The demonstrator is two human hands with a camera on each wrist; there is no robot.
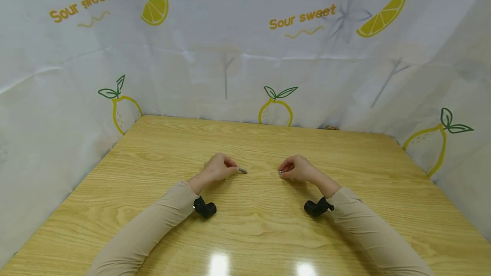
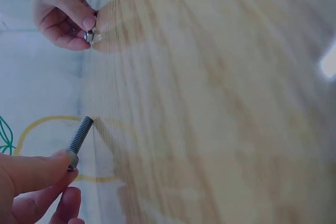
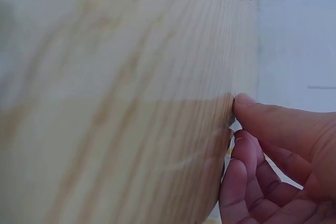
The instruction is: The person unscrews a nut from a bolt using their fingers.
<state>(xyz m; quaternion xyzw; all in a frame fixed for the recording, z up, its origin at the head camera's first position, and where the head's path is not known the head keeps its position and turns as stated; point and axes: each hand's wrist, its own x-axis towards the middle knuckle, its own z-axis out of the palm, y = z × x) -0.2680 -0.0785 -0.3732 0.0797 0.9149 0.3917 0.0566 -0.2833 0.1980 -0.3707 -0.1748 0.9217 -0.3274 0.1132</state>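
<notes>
My left hand (image 1: pixel 220 167) pinches a silver threaded bolt (image 1: pixel 242 170) by its head end, just above the tabletop. In the left wrist view the bolt (image 2: pixel 80 137) slants, its threaded shank pointing away from the fingertips. Across a gap to the right, my right hand (image 1: pixel 299 168) holds a small metal nut (image 1: pixel 281 172) between thumb and fingers. The left wrist view shows that nut (image 2: pixel 89 36) at the right hand's fingertips. In the right wrist view the thumb and fingers mostly hide it. Bolt and nut are apart.
Both hands are over a wood-grain table (image 1: pixel 253 225). A white curtain (image 1: pixel 199 76) with lemon prints hangs along the table's back and sides. Black wrist cameras (image 1: pixel 205 208) sit below the sleeve cuffs.
</notes>
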